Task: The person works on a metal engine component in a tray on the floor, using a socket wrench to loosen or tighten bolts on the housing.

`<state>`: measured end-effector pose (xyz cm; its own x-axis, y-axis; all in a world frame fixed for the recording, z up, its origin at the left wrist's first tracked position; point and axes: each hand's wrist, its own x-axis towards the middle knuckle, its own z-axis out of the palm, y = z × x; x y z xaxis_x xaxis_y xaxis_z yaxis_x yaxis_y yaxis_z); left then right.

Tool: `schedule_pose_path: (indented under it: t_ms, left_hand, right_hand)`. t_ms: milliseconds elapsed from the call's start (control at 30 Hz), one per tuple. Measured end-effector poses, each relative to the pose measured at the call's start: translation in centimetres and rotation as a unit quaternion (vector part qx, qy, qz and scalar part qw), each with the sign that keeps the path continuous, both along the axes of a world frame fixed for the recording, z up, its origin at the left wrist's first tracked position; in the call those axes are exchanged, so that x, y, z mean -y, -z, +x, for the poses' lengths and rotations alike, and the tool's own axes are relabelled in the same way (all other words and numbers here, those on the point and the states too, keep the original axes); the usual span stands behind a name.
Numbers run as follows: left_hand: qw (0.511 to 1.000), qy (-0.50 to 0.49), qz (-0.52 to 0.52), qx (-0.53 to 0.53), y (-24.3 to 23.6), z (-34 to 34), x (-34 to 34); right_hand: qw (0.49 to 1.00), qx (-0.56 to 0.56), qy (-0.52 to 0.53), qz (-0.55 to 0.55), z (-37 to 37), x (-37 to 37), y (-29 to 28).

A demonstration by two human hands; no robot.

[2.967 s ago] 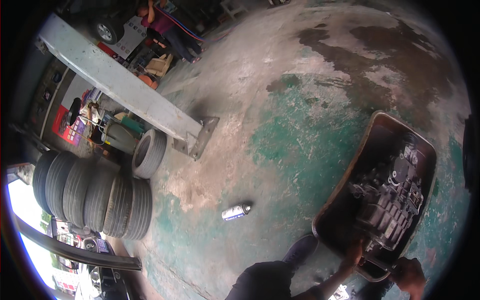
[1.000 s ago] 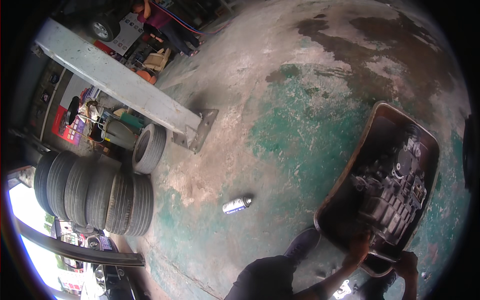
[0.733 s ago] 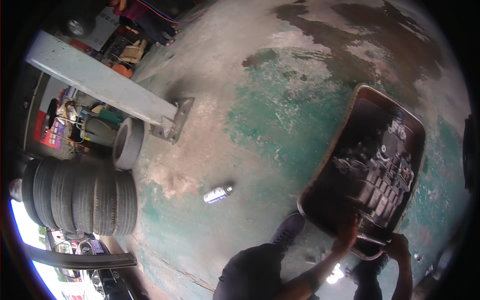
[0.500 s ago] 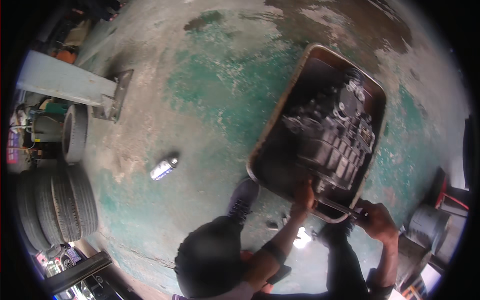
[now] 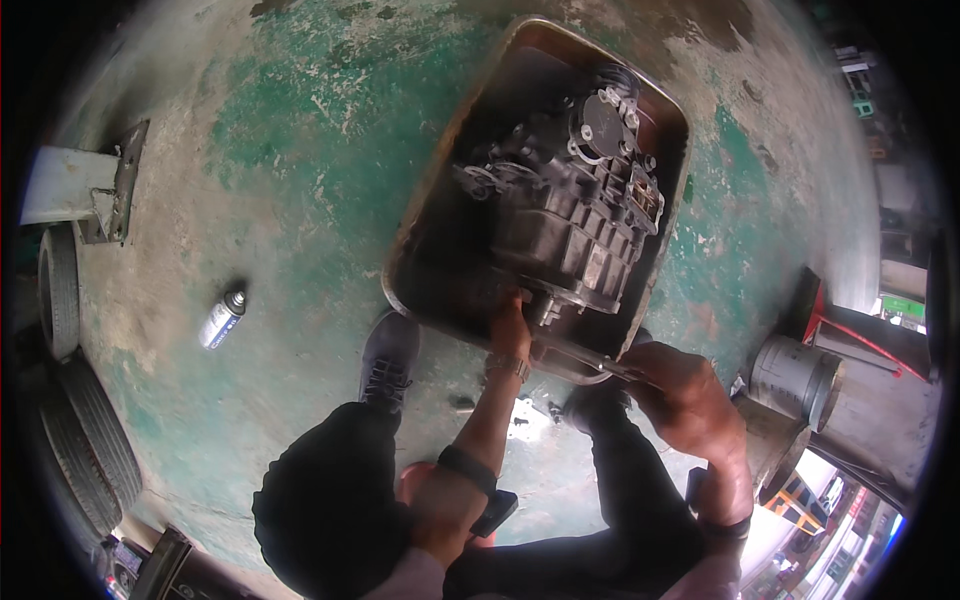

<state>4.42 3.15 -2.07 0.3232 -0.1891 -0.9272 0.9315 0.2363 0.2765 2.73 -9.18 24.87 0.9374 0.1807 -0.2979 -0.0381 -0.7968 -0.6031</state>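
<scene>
A grimy metal gearbox lies in a rusty-rimmed metal tray on the floor. My left hand reaches into the tray's near end, beside the short shaft below the gearbox, fingers closed on something I cannot make out. My right hand, at the tray's near right corner, is closed round the end of a metal bar that slants down-right from near my left hand. Small loose parts and a pale piece lie on the floor between my feet.
A spray can lies on the floor to the left. A post's base plate and tires are at the left. At the right stand metal drums and a red-framed piece of equipment. My legs and shoes frame the tray's near end.
The view has swung right and down, so the tray sits more central and the other person has left view. My right hand has changed its angle on the bar.
</scene>
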Motion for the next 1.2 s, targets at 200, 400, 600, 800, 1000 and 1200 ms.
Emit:
schedule_pose_path:
  t_ms: [200,400,600,800,1000,1200]
  left_hand:
    - [0.96,0.074,0.148,0.227,4.6,-1.8,-0.1]
    - [0.838,0.127,0.298,0.439,0.7,-1.6,1.3]
    - [0.845,-0.012,0.258,0.468,0.7,-1.4,1.7]
    - [0.839,-0.028,0.259,0.478,0.3,-1.1,1.2]
    - [0.923,-0.068,0.202,0.319,-1.2,-0.3,0.6]
    - [0.979,-0.1,0.058,0.165,3.6,-1.1,0.3]
  right_hand:
    - [0.976,-0.168,0.13,0.046,-1.3,3.7,3.9]
    - [0.961,-0.233,0.15,-0.005,-5.0,9.9,13.7]
    - [0.963,-0.148,0.119,-0.192,-4.6,7.1,17.2]
    - [0.96,-0.225,0.059,-0.153,-3.6,7.2,15.7]
    - [0.964,-0.257,0.058,-0.046,-0.9,4.4,5.4]
    - [0.998,-0.055,-0.022,-0.012,0.5,-0.7,-0.5]
